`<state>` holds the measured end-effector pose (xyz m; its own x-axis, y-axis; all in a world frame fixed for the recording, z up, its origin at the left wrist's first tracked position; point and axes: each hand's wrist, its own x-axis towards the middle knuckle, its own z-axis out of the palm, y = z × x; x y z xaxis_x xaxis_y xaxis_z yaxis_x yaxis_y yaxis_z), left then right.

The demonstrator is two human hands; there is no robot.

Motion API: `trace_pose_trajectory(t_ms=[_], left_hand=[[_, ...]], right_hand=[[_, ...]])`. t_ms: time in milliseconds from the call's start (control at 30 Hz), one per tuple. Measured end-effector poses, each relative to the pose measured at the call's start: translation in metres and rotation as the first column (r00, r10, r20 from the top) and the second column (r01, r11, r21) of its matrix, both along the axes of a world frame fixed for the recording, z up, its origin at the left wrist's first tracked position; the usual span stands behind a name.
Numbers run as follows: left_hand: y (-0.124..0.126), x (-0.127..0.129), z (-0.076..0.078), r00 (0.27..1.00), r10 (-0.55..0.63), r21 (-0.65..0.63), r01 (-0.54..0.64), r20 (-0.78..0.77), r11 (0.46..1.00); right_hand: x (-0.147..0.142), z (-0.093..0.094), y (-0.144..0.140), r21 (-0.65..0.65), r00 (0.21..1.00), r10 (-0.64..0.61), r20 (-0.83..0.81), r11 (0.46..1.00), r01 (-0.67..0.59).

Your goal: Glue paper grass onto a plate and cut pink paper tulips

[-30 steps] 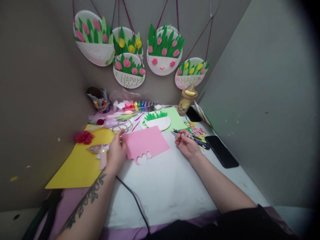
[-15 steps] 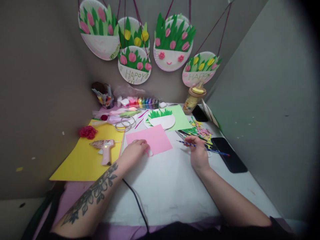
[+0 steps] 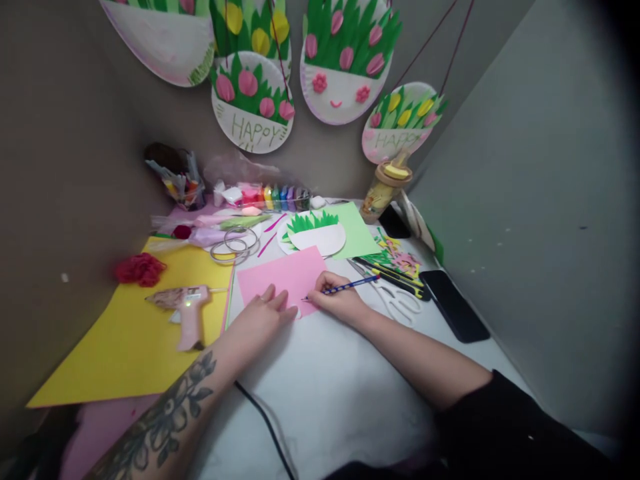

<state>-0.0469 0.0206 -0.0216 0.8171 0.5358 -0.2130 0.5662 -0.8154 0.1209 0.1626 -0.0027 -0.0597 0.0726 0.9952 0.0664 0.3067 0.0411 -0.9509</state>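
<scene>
My right hand (image 3: 336, 297) is closed around a blue patterned pencil (image 3: 350, 285), its tip down at the right part of a pink sheet of paper (image 3: 280, 273). My left hand (image 3: 267, 317) lies on the near edge of that sheet with its fingers spread. By my left fingertips a small pale piece (image 3: 299, 312) shows, too small to name. Just behind the pink sheet lies a paper plate (image 3: 317, 241) with green paper grass. White-handled scissors (image 3: 397, 300) rest to the right of my right hand.
A pink glue gun (image 3: 190, 310) lies on yellow paper (image 3: 105, 353) at left; a black cable (image 3: 265, 413) runs toward me. At right are a phone (image 3: 455, 307), cutters (image 3: 400, 279) and paper scraps (image 3: 400, 257). A cup (image 3: 383, 193) stands behind. Decorated plates (image 3: 345, 93) hang on the wall.
My right hand has moved left with the pencil, from beside the scissors to the pink sheet, and the pencil tip is now on it. My left fingers have spread. The view has shifted closer.
</scene>
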Motion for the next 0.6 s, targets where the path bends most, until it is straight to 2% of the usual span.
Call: trace_pose_trajectory(t_ms=[267,600], left_hand=[[0.0014,0.0007,0.0004,0.999,-0.010,-0.065,0.008,-0.032,0.998],[0.0022,0.0026,-0.0034,1.000,0.011,-0.049,-0.011,-0.017,0.999]], right_hand=[[0.0002,-0.0030,-0.0022,-0.005,0.996,-0.025,0.081,1.000,0.026],[0.0003,-0.0007,-0.0034,-0.037,0.994,-0.032,0.103,0.999,0.036]])
